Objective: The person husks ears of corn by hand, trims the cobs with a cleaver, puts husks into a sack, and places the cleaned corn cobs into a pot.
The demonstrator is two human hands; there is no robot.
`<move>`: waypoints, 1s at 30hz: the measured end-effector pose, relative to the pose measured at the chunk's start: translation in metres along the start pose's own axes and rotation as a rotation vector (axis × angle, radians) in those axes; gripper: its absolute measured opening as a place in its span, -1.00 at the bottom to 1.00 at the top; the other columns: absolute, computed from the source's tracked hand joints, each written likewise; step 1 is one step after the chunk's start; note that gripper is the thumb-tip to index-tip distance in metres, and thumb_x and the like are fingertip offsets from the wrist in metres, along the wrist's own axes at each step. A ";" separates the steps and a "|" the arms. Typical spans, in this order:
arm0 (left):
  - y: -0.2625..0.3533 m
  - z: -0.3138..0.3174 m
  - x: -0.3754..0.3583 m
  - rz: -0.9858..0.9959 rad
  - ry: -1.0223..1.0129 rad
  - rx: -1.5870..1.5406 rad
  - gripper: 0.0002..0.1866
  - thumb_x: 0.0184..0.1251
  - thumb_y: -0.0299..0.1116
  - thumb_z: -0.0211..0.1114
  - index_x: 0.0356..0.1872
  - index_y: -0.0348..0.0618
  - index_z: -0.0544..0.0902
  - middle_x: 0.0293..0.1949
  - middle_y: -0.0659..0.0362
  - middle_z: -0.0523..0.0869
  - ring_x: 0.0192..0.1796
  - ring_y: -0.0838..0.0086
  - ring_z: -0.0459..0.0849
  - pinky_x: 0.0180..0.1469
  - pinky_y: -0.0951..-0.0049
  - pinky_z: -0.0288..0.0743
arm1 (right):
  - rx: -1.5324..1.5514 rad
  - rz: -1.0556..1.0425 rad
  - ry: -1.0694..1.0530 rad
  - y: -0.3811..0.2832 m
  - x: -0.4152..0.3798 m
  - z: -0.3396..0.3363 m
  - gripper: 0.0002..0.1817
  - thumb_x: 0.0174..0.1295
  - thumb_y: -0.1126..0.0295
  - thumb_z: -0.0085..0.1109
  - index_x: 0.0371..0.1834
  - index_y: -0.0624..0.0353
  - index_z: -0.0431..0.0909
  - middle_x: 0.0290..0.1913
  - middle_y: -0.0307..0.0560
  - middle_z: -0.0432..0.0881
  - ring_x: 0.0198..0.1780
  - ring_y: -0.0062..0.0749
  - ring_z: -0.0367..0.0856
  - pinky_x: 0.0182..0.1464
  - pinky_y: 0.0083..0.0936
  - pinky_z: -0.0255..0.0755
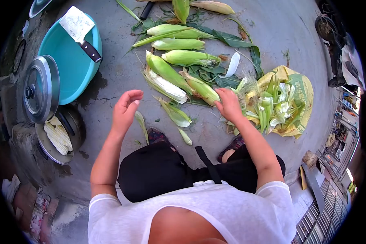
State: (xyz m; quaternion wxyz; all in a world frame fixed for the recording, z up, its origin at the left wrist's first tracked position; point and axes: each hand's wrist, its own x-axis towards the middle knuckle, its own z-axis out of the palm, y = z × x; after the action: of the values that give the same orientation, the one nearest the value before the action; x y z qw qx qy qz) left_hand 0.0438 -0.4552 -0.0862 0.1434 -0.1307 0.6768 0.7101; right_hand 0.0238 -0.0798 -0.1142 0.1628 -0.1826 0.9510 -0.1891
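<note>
My right hand (229, 104) has its thumb and fingers around the near end of a green-husked ear of corn (203, 88), which lies slanting on the concrete floor. My left hand (128, 106) is raised over the floor, fingers curved with a gap to the thumb, and nothing in it. Between the hands are a partly husked pale ear (166, 86) and another green ear (166, 69) touching it. Loose husk pieces (175, 114) lie nearer my feet. Farther off, several unhusked ears (187, 57) rest in a rough row among leaves.
At the left, a cleaver (78, 26) lies across the rim of a turquoise basin (94, 69). A glass lid (35, 90) leans beside a pot (53, 154) holding a pale yellow-white item. On the right, a yellow sack (303, 81) carries husk scraps. A parked motorbike (327, 32) stands beyond.
</note>
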 end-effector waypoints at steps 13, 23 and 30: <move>-0.001 0.146 0.066 -0.218 -0.727 0.681 -0.69 0.24 -0.36 0.12 -0.03 -0.28 0.53 -0.16 0.09 0.65 -0.08 0.38 0.60 0.02 0.43 0.44 | 0.236 0.347 -0.167 0.027 -0.001 0.046 -0.32 -0.21 0.16 0.42 0.06 0.15 0.44 -0.03 0.01 0.51 0.02 -0.08 0.47 0.03 -0.23 0.37; -0.020 0.182 0.041 -0.761 -0.426 -0.228 -0.42 0.26 -0.06 0.16 0.20 -0.10 0.21 0.13 0.06 0.41 0.16 0.21 0.43 0.11 0.01 0.37 | 1.091 0.353 -0.182 -0.010 -0.066 0.015 -0.25 -0.11 0.11 0.41 0.11 0.33 0.36 -0.01 0.04 0.52 -0.02 -0.34 0.52 0.01 -0.44 0.41; -0.006 0.176 0.030 -0.611 -0.329 -0.235 -0.44 0.24 -0.12 0.16 0.22 -0.08 0.27 0.10 0.11 0.48 0.12 0.29 0.50 0.12 0.12 0.41 | 1.197 0.479 -0.062 0.022 -0.050 0.008 -0.45 0.10 0.14 0.26 0.08 0.25 0.41 0.05 0.03 0.49 -0.06 -0.31 0.54 0.02 -0.39 0.41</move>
State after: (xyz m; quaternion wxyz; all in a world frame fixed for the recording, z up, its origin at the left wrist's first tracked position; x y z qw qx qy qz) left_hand 0.0202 -0.2786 -0.0946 0.4399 -0.2264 0.4880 0.7191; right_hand 0.0647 -0.0429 -0.1179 0.3017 0.1517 0.6902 -0.6400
